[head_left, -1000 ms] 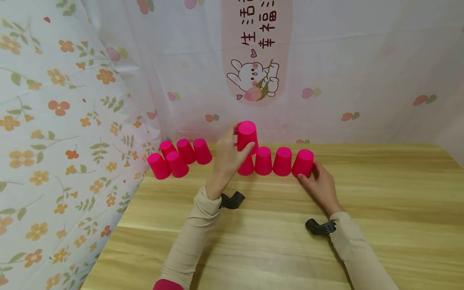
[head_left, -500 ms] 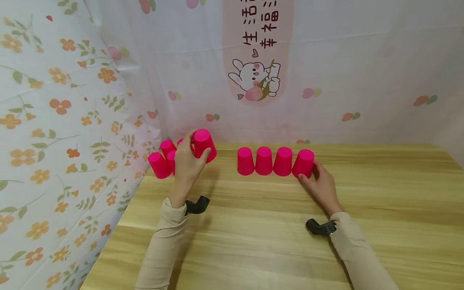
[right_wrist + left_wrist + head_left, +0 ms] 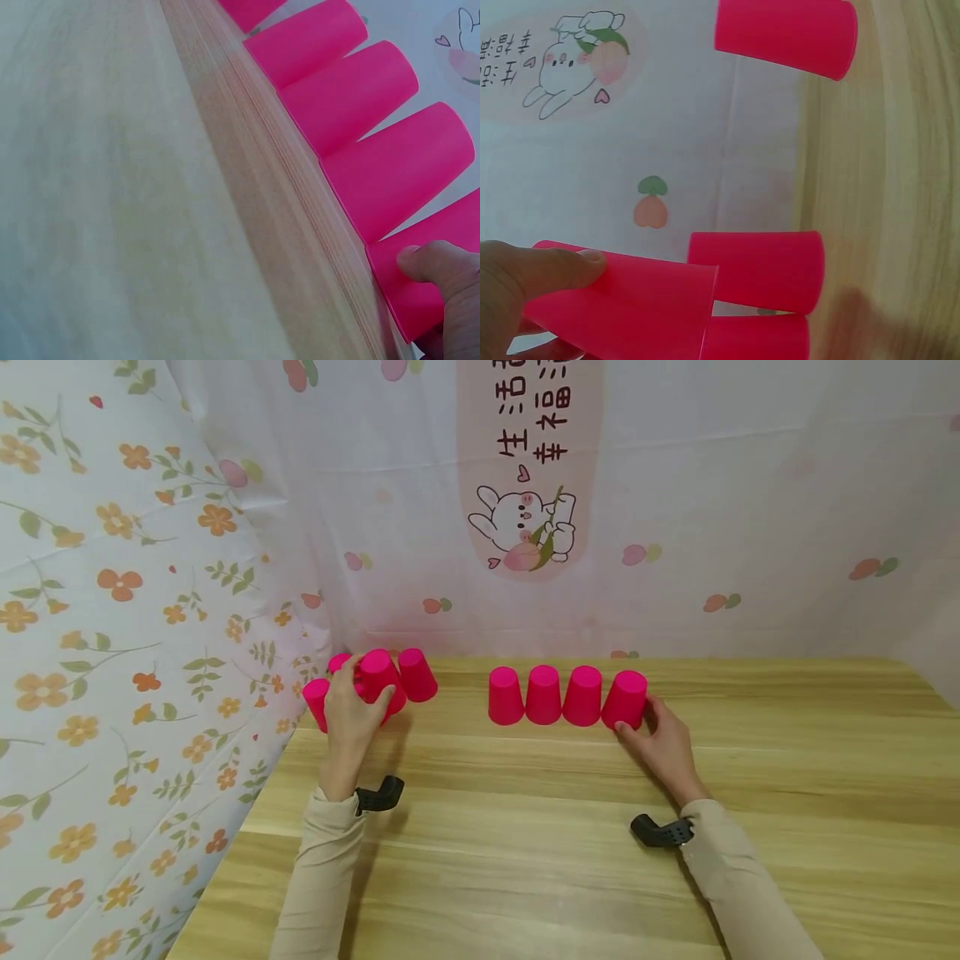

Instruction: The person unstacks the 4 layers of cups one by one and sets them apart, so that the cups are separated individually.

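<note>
My left hand (image 3: 352,710) grips an upside-down pink cup (image 3: 381,672) over the left group of cups, thumb on its near side. In the left wrist view the held cup (image 3: 645,300) is apart from the table, in front of other cups. Partly hidden behind this hand are a pink cup (image 3: 316,702) at the left and one farther back (image 3: 339,661); another cup (image 3: 417,677) stands just to the right. My right hand (image 3: 666,750) holds the rightmost cup (image 3: 624,697) of a row, its thumb (image 3: 427,262) low on the cup. That cup stands on the table.
Three more upside-down cups (image 3: 543,695) stand side by side left of the right hand's cup, along the wooden table (image 3: 525,860). A patterned cloth (image 3: 675,485) hangs behind the table, and a floral cloth (image 3: 135,652) hangs at the left.
My left hand has carried its cup from above the row's left end leftward, then down to the left group. The right hand has stayed on its cup.
</note>
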The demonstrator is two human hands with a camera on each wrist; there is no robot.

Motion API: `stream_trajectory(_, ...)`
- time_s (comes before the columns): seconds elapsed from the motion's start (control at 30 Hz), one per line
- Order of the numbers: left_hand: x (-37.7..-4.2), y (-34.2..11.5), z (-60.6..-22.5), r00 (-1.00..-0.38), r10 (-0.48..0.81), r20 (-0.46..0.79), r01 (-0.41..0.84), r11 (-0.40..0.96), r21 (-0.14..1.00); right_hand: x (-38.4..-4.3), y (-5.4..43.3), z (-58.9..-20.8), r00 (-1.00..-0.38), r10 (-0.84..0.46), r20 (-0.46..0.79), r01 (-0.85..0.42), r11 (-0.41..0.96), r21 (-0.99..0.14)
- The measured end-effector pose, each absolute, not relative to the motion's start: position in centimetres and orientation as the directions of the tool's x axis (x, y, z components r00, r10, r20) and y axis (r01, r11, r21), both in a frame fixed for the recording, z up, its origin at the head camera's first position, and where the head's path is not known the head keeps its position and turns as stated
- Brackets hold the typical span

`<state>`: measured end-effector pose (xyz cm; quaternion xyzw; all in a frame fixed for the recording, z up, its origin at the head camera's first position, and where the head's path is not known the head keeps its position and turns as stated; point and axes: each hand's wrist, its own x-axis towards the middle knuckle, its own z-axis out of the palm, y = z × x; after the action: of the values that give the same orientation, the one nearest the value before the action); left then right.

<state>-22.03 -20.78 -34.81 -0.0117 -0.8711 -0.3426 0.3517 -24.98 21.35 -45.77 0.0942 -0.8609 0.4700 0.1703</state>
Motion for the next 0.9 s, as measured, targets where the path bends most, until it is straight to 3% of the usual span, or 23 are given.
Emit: stream_trajectory(0.9,-24.1,-19.4,-38.3,-0.827,-0.245,0.506,0.122,0.8,0.587,-24.9,21.6,-45.6,-0.924,0.001,0.383,-0.32,0.551,-0.771)
